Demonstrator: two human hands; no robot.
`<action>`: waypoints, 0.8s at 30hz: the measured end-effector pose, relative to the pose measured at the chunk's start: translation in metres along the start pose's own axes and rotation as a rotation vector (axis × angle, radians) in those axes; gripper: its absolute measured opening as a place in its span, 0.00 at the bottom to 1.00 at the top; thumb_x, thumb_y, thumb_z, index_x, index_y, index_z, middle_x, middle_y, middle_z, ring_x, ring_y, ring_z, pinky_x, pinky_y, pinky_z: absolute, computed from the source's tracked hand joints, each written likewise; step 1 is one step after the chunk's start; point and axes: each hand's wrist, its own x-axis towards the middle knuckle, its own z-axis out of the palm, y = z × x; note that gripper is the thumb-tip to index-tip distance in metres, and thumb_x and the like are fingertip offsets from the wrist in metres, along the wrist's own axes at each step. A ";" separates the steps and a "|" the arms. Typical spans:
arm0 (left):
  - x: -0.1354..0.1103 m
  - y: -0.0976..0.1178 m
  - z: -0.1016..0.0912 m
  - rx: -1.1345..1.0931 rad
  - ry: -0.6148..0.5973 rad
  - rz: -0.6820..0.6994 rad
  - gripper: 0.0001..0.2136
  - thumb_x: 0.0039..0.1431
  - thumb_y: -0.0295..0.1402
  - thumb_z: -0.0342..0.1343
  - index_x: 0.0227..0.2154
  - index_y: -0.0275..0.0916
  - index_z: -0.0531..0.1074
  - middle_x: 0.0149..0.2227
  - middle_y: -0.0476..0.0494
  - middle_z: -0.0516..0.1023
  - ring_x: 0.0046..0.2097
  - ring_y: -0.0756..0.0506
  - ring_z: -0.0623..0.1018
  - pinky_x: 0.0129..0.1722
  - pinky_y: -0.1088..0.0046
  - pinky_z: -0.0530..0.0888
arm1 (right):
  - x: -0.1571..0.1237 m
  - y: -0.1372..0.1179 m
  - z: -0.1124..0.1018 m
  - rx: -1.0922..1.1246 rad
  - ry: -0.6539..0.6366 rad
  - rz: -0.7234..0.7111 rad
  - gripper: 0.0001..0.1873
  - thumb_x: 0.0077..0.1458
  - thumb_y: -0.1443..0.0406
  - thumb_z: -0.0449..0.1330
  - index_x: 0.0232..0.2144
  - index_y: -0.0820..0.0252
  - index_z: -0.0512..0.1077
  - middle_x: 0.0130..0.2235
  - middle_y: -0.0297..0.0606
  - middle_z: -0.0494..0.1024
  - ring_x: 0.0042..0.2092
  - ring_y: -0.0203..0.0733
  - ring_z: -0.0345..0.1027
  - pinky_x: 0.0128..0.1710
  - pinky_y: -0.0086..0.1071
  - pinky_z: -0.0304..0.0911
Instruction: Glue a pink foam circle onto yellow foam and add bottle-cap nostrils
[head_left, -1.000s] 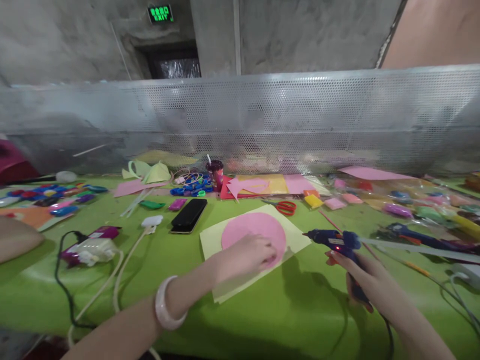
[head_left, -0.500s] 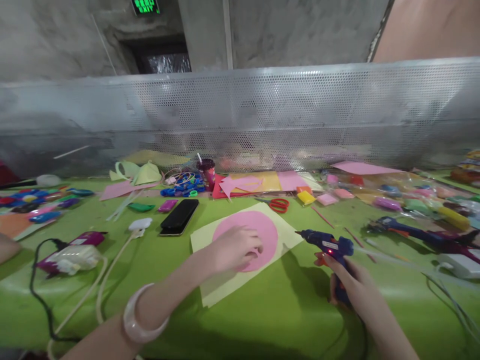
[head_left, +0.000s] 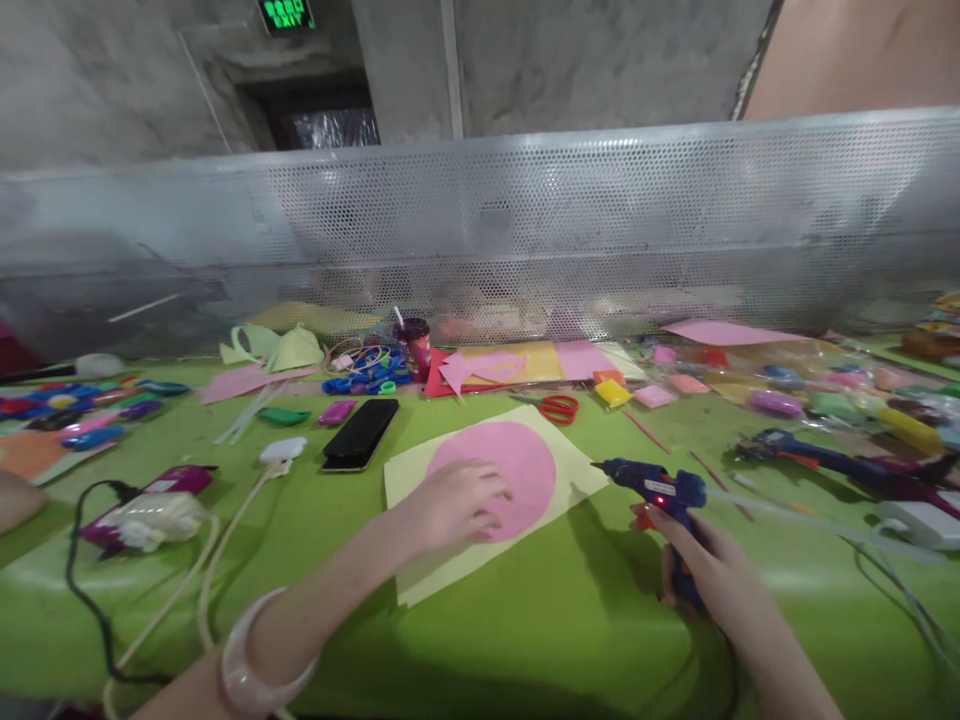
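A pink paper circle point(head_left: 529, 465) lies on a pale yellow sheet point(head_left: 420, 585) on the green tabletop. My left hand point(head_left: 459, 505), a pale bangle point(head_left: 259, 655) on its wrist, is over the circle's left part. Its fingers are loosely bent and apart, with nothing visible in them; whether they touch the paper I cannot tell. To the right, my right hand point(head_left: 701, 560) is wrapped round the handle of a blue glue gun point(head_left: 660, 485). The gun's red light is lit, and its nozzle points left, at the sheet's right corner. A clear glue stick juts from its back.
Red-handled scissors point(head_left: 559, 408) lie behind the sheet. A black phone point(head_left: 361, 435), a white plug point(head_left: 283, 450) and cables are on the left. Another glue gun point(head_left: 825, 458) lies at right. Clay packets, paper scraps and a cup point(head_left: 414, 345) line the perforated metal panel point(head_left: 480, 230).
My left hand has shifted slightly left across the pink circle, and its fingers have straightened a little. My right hand holds the glue gun in nearly the same place.
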 end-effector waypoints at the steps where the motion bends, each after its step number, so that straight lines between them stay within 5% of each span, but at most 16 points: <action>1: -0.002 -0.001 0.004 0.009 0.027 -0.068 0.20 0.56 0.42 0.54 0.50 0.42 0.67 0.49 0.42 0.73 0.50 0.41 0.72 0.48 0.64 0.66 | 0.001 0.001 0.000 0.000 -0.001 0.001 0.23 0.45 0.45 0.52 0.28 0.58 0.67 0.10 0.31 0.67 0.13 0.38 0.59 0.13 0.28 0.52; 5: -0.013 -0.016 0.014 0.040 -0.037 -0.258 0.34 0.55 0.52 0.48 0.61 0.43 0.51 0.63 0.39 0.56 0.62 0.36 0.57 0.58 0.56 0.55 | 0.000 0.001 -0.001 -0.004 0.000 0.002 0.25 0.45 0.45 0.52 0.32 0.60 0.68 0.10 0.31 0.67 0.14 0.38 0.60 0.15 0.29 0.53; 8: -0.021 -0.036 0.000 0.033 -0.150 -0.212 0.31 0.50 0.48 0.56 0.57 0.48 0.60 0.62 0.44 0.58 0.63 0.36 0.55 0.59 0.56 0.54 | -0.003 -0.002 -0.001 0.014 0.010 -0.009 0.27 0.46 0.46 0.52 0.36 0.63 0.68 0.10 0.30 0.66 0.13 0.38 0.58 0.15 0.29 0.52; 11: -0.023 -0.049 -0.022 0.055 -0.051 -0.243 0.18 0.52 0.37 0.56 0.47 0.44 0.70 0.54 0.44 0.70 0.57 0.37 0.65 0.55 0.58 0.60 | -0.007 -0.006 0.000 0.027 0.021 -0.023 0.26 0.47 0.46 0.52 0.36 0.63 0.69 0.10 0.30 0.66 0.14 0.38 0.58 0.15 0.29 0.51; 15: -0.014 -0.032 -0.021 -0.017 0.103 -0.307 0.11 0.57 0.31 0.48 0.40 0.38 0.72 0.44 0.39 0.74 0.46 0.40 0.72 0.46 0.62 0.68 | -0.009 -0.008 0.001 0.029 0.064 -0.048 0.26 0.47 0.46 0.53 0.35 0.63 0.70 0.11 0.30 0.66 0.14 0.38 0.59 0.15 0.29 0.52; 20: -0.003 0.002 0.006 -0.131 -0.009 -0.233 0.09 0.58 0.33 0.48 0.35 0.38 0.72 0.34 0.44 0.74 0.36 0.44 0.74 0.35 0.67 0.70 | -0.005 0.000 0.001 -0.017 0.057 -0.041 0.27 0.46 0.44 0.52 0.33 0.62 0.69 0.11 0.32 0.68 0.14 0.39 0.60 0.15 0.29 0.53; 24: 0.003 0.006 0.009 -0.106 0.043 -0.224 0.11 0.59 0.31 0.47 0.42 0.38 0.71 0.42 0.42 0.74 0.43 0.42 0.73 0.42 0.63 0.70 | -0.001 0.006 0.000 -0.048 0.058 -0.032 0.26 0.47 0.43 0.51 0.31 0.60 0.67 0.11 0.33 0.69 0.13 0.37 0.59 0.14 0.29 0.52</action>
